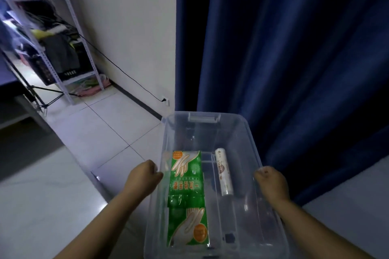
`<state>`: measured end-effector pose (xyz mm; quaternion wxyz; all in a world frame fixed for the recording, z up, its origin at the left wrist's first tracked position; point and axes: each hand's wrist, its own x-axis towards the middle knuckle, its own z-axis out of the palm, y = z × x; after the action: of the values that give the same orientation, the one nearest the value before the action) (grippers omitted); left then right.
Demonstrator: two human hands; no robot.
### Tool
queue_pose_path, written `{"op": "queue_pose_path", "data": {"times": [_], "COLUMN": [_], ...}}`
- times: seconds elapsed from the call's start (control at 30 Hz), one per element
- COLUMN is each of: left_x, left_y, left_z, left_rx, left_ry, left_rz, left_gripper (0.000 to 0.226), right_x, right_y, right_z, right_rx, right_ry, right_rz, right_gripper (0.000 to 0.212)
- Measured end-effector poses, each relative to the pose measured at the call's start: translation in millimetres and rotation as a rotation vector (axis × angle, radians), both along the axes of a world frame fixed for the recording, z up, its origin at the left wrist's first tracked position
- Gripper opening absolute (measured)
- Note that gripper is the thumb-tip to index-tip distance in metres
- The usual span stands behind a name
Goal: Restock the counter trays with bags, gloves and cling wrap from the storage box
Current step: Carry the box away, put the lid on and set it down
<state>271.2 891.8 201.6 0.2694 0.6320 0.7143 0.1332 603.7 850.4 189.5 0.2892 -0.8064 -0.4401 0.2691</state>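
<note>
A clear plastic storage box (248,132) is held out in front of me, low in the view. My left hand (145,174) grips its left rim and my right hand (271,181) grips its right rim. Inside lie two green packs of disposable gloves: one glove pack (186,172) at the far end, the other glove pack (188,227) nearer me. To their right lies a white roll of cling wrap (224,172), lengthways. A small dark item (229,237) sits near the roll's close end.
A dark blue curtain (294,48) hangs straight ahead and to the right. A white wall corner (130,27) stands left of it, with a black cable running to a socket (165,99). A metal shelf rack (63,38) with clothes and a tripod (37,99) stand at far left on the tiled floor.
</note>
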Motion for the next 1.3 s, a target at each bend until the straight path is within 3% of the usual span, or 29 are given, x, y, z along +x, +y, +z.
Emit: {"op": "queue_pose_path", "data": {"times": [0.3, 0.37, 0.57, 0.7, 1.0, 1.3], "left_x": [-1, -9, -52, -94, -203, -288], "left_y": [87, 97, 140, 184, 298, 391], "left_z": [-3, -3, -5, -16, -16, -29], "left_rx": [-0.101, -0.124, -0.106, -0.080, -0.084, -0.071], "left_ry": [-0.080, -0.074, -0.120, -0.165, -0.194, -0.223], "left_rz": [0.348, 0.426, 0.621, 0.697, 0.767, 0.927], "left_gripper": [0.018, 0.021, 0.020, 0.028, 0.012, 0.009], "right_x": [-2, -15, -80, -130, -240, -341], "right_y": [199, 235, 335, 389, 517, 640], "right_z": [4, 1, -8, -12, 0, -8], "right_rx": [-0.013, -0.028, -0.052, -0.050, -0.102, -0.194], "right_ry": [0.045, 0.047, 0.114, 0.124, -0.001, -0.028], "right_rz": [0.268, 0.338, 0.502, 0.555, 0.609, 0.807], "right_gripper": [0.021, 0.014, 0.019, 0.027, 0.032, 0.015]}}
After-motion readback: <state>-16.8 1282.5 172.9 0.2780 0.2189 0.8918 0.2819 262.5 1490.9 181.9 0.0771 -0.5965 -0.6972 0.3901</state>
